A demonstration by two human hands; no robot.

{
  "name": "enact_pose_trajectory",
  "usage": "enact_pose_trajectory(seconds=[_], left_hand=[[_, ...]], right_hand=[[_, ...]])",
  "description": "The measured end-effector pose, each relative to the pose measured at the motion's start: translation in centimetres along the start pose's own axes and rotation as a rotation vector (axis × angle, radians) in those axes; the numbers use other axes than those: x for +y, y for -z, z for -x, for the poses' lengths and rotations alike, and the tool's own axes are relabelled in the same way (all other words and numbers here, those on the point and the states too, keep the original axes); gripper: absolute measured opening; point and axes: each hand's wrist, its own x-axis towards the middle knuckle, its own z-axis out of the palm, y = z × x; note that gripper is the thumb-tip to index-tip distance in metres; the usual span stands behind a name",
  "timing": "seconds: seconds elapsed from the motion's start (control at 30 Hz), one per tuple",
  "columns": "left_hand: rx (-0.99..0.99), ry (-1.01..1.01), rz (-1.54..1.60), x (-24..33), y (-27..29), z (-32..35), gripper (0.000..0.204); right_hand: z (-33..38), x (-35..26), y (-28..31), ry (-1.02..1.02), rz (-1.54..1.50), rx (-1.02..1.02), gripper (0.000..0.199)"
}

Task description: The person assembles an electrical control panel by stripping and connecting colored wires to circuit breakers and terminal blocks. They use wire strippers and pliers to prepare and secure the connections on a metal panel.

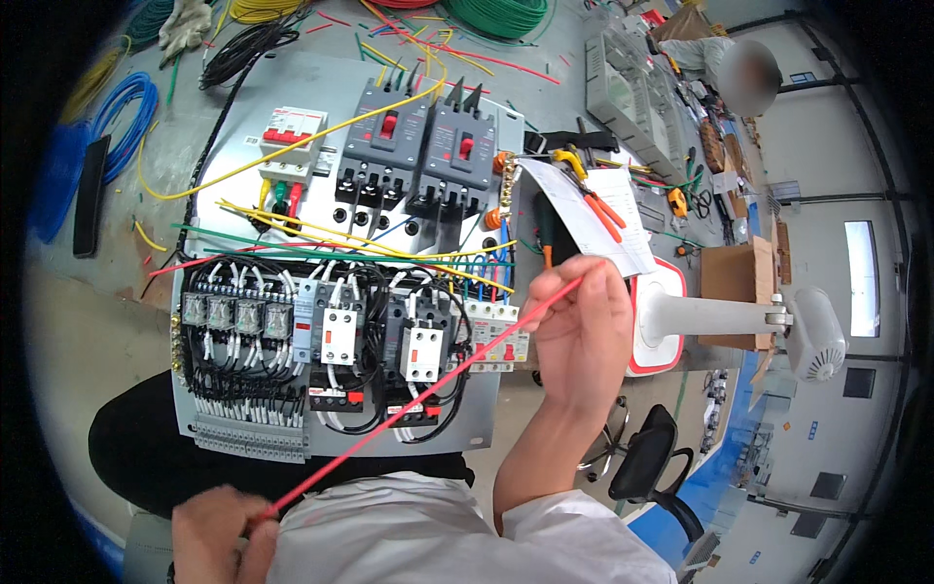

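Observation:
A red wire [389, 419] is stretched slantwise between my two hands. Its upper end is pinched by the fingertips of my right hand [586, 326], beside the panel's right edge. My left hand [219, 530], slightly blurred, grips the lower end near my lap. Below the wire lies a metal panel [477, 414] fitted with electrical parts: two dark circuit breakers [387, 127] with red levers, a white breaker [292, 141], clear relays [236, 316], contactors [339, 336] and a grey terminal strip [251, 440]. Loose yellow wires [341, 234] and a green wire [292, 248] lie across its middle.
Coils of blue wire [126, 107] and green wire [501, 15] sit at the table's far side. Orange-handled pliers [603, 216] rest on paper sheets [623, 243] at the right. Beyond stand a white fan [700, 316], a cardboard box [730, 287] and a person [696, 51].

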Motion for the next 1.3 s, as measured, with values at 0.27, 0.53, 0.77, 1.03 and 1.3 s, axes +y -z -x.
enact_pose_trajectory(seconds=[0.27, 0.53, 0.77, 1.03, 1.3], left_hand=[[0.088, -0.167, 0.153, 4.6, -1.4, -5.9, 0.03], [0.216, -0.254, 0.217, 4.3, -2.9, -5.9, 0.027], [0.18, -0.292, 0.223, 4.2, -2.6, -6.1, 0.032], [0.13, -0.297, 0.262, 3.7, -2.3, -5.9, 0.033], [0.138, -0.272, 0.246, 3.4, -2.3, -6.0, 0.037]], right_hand=[[7.9, 0.6, -8.4, -0.024, 0.073, -0.25, 0.033], [8.3, 1.7, -7.3, -0.042, -0.13, -0.257, 0.022], [8.9, 2.6, -7.5, 0.01, -0.096, -0.235, 0.022], [9.1, 2.7, -8.0, 0.024, -0.029, -0.188, 0.026], [8.5, 2.9, -7.8, 0.063, 0.067, -0.231, 0.031]])
